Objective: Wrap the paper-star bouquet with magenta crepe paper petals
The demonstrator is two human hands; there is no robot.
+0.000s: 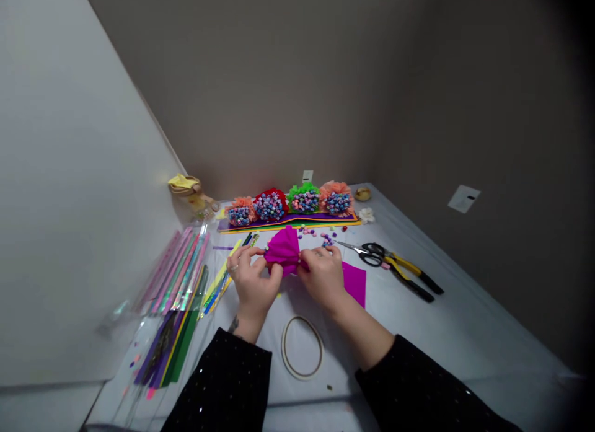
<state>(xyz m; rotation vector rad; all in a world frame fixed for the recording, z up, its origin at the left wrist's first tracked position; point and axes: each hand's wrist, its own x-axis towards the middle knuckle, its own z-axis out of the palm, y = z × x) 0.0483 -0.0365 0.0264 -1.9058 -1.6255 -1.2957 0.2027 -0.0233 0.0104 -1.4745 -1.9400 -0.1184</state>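
Observation:
Between my two hands, above the middle of the table, is a gathered piece of magenta crepe paper. My left hand pinches its left edge between thumb and fingers. On the other side my right hand grips the bunched right end; its fingertips are partly hidden. A flat magenta sheet lies under and beyond my right wrist. Below the hands rests a roll of narrow white tape. Small purple and pink beads or buds are scattered just past my right hand.
Several paper flowers with blue-pink centres stand along the back on coloured sheets. Scissors and yellow-black pliers lie to the right. Packs of coloured strips cover the left side, near a basket-like item.

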